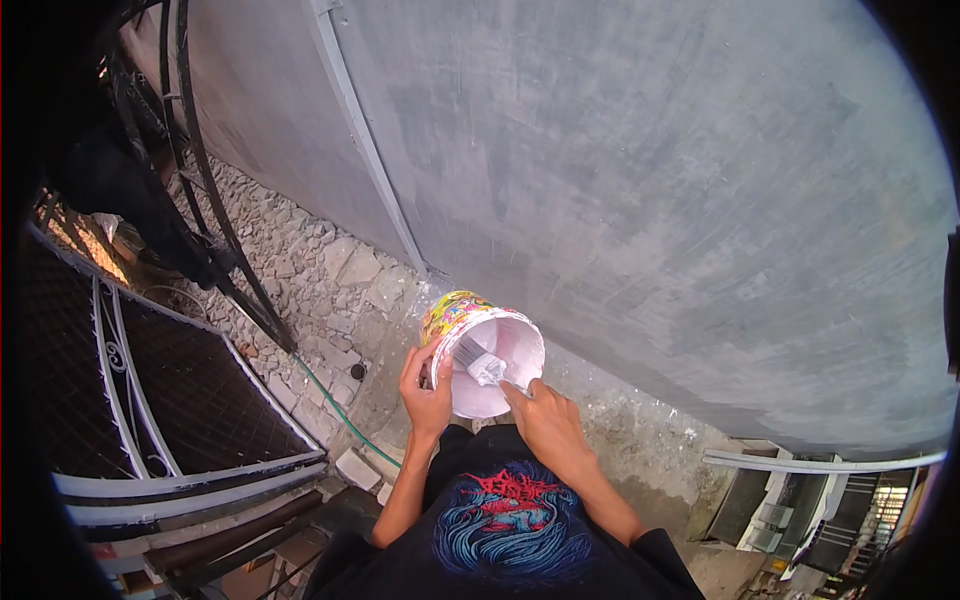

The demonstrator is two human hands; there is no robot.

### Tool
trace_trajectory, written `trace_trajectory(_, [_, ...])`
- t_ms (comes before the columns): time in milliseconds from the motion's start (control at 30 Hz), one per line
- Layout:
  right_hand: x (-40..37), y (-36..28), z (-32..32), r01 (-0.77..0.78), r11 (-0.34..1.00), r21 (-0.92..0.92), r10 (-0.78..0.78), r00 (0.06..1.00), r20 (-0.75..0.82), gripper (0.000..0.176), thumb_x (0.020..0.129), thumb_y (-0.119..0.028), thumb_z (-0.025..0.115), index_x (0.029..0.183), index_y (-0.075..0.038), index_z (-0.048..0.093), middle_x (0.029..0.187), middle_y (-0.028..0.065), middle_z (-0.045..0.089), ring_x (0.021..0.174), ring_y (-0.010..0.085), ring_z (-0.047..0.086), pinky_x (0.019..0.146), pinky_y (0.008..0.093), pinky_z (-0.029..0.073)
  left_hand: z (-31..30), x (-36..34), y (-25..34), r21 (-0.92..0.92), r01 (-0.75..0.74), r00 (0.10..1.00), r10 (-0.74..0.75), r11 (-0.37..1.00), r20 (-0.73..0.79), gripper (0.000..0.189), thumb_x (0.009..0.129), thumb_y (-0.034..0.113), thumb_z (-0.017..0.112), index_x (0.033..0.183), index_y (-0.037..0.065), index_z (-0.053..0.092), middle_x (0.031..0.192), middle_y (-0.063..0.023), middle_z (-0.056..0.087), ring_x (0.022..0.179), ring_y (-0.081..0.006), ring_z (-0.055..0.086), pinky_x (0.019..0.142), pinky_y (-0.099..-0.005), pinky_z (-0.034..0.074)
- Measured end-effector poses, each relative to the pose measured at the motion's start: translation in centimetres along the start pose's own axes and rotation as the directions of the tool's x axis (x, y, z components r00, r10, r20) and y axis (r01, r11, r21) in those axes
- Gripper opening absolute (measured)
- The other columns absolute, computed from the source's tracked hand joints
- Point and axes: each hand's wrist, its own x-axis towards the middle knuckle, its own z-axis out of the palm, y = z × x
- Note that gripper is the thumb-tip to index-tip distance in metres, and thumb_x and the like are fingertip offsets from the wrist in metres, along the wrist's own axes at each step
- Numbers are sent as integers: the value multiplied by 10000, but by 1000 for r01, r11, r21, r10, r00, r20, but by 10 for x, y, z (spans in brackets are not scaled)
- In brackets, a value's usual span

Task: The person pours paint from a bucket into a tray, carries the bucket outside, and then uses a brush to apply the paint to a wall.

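A paint bucket (pixel 515 345) with a colourful printed outside and a white, paint-coated inside is tilted so its mouth faces me. My left hand (pixel 427 388) grips its left side, thumb at the rim and fingers round the outside. Inside the mouth lies a paintbrush (pixel 482 362), its grey bristles pointing up and left and its base smeared white. My right hand (pixel 545 420) is closed round the brush's handle at the lower right of the rim. Most of the handle is hidden by the fingers.
A grey plastered wall (pixel 650 200) rises ahead, with a pale vertical strip (pixel 365 130) on it. Rubble (pixel 300 250) covers the ground at left, crossed by a green hose (pixel 345 415). A dark metal frame (pixel 200 150) and a white-edged gate (pixel 120 370) stand further left.
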Motion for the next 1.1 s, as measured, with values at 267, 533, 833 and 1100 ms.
trace_trajectory(267, [-1, 18, -13, -39, 956, 292, 52, 998, -36, 279, 914, -181, 600, 1153, -58, 676, 843, 187, 654, 781, 377, 646, 689, 462, 510, -6, -5, -12, 7, 51, 998, -51, 999, -39, 249, 905, 107, 648, 1119, -21, 653, 829, 0, 517, 658, -54, 429, 554, -213, 319])
trace_trajectory(533, [-16, 56, -21, -422, 516, 746, 331, 901, 280, 309, 972, -275, 585, 1126, -28, 688, 691, 35, 595, 635, 118, 546, 585, 271, 424, -11, -3, -32, -130, 286, 938, -305, 949, -162, 284, 948, 146, 615, 1145, -58, 607, 1017, -64, 631, 870, -90, 591, 720, -226, 473])
trace_trajectory(833, [-25, 124, 40, -138, -222, 965, 497, 836, 234, 341, 998, -310, 544, 1123, 3, 595, 602, -64, 379, 524, 44, 306, 505, 230, 282, -28, -8, -71, -78, 313, 909, -322, 947, -263, 325, 964, 211, 610, 1154, -52, 602, 1035, -87, 639, 891, -118, 603, 780, -254, 491])
trace_trajectory(1100, [31, 216, 105, -61, -205, 977, 842, 499, 208, 344, 952, -366, 614, 1025, -30, 595, 615, -66, 383, 525, 41, 325, 488, 214, 282, -36, -2, -68, -63, 347, 906, -351, 936, -236, 336, 964, 214, 609, 1166, -54, 593, 1069, -103, 624, 909, -142, 600, 802, -278, 490])
